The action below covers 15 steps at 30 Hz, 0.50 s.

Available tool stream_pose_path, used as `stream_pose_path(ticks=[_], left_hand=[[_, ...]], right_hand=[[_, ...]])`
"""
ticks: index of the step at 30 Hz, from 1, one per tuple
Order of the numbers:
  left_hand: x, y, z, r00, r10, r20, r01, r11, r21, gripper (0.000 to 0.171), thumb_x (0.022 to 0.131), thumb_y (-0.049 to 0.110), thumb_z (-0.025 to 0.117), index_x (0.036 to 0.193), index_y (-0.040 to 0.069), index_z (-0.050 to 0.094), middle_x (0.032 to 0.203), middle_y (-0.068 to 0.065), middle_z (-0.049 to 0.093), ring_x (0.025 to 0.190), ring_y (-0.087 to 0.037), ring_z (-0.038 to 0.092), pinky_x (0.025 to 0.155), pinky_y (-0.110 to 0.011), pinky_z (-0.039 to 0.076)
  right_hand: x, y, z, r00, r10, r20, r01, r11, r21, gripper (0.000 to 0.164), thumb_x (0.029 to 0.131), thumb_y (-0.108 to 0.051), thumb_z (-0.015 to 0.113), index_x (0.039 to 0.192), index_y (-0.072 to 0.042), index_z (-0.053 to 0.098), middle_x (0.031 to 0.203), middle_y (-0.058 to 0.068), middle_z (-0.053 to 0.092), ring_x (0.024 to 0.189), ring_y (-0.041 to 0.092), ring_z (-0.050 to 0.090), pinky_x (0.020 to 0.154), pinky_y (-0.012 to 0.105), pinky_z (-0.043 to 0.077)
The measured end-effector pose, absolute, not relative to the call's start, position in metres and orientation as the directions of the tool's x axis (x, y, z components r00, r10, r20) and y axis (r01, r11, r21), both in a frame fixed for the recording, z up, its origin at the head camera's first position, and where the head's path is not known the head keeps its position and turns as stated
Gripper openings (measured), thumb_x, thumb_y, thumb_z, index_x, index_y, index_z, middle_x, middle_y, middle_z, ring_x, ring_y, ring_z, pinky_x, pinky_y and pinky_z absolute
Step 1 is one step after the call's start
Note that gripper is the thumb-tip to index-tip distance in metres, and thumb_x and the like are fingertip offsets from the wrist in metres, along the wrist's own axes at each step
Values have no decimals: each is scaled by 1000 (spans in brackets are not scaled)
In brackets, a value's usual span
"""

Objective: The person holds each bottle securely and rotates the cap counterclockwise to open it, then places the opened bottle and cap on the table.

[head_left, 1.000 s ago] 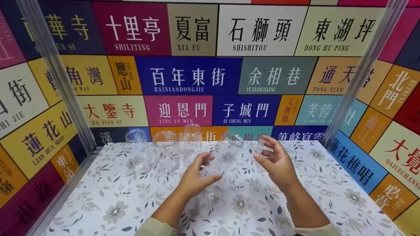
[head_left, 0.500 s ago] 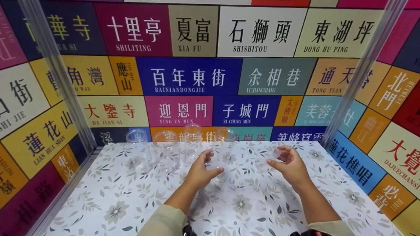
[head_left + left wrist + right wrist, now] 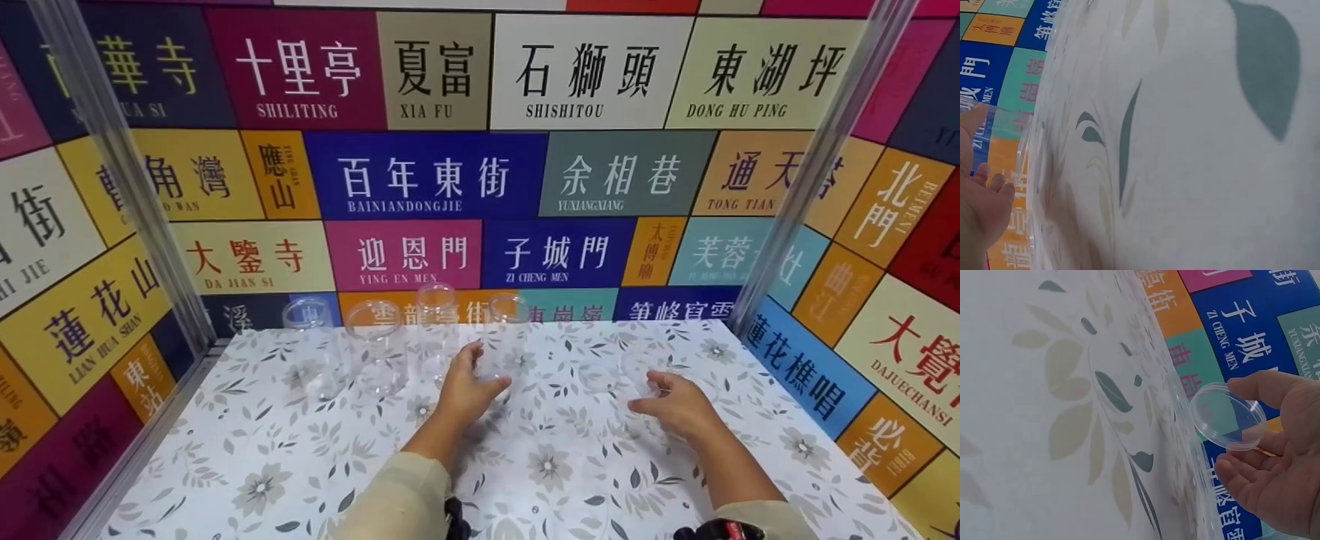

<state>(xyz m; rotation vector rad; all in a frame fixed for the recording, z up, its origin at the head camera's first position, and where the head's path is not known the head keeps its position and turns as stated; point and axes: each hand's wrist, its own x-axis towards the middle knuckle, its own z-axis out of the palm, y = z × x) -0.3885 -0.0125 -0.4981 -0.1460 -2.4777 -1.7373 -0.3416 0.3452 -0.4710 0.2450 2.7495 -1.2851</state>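
Observation:
A clear plastic jar stands upright on the table, its rim upward. My left hand holds it low down, with the thumb in front and the fingers at its left side. In the left wrist view the hand is at the left edge beside clear plastic. To the right, my right hand pinches a clear round lid between thumb and fingers, best seen in the right wrist view. The lid's outline is faint in the head view.
Several clear jars stand to the left: one at the far left, a wider one and a narrow one. A faint clear lid lies near the right hand. Printed panels rise behind the floral tabletop.
The jar in my left hand has gone from tilted to upright. My right hand has moved right and down, away from the jar, still holding the lid.

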Motion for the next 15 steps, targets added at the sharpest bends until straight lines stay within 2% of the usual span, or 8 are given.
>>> stream_pose_path(ticks=[9,15], left_hand=[[-403,-11,-504,-994,-56,90,62,374,925,81,92,19,85,160,8,43,165,-14,51,157,-34,44,133,-49,32],[-410,-7,-503,-997,-62,39,12,386,922,85,93,23,85,164,12,39,169,-12,46,159,-32,42,134,-49,32]], right_hand=[[-341,354,-481,-978,106,-177,201,683,-703,93,88,-34,88,160,3,43,164,35,39,153,55,37,128,67,31],[-343,354,-484,-978,117,-175,206,696,-688,92,86,-27,88,159,5,42,165,31,40,154,54,35,129,66,29]])
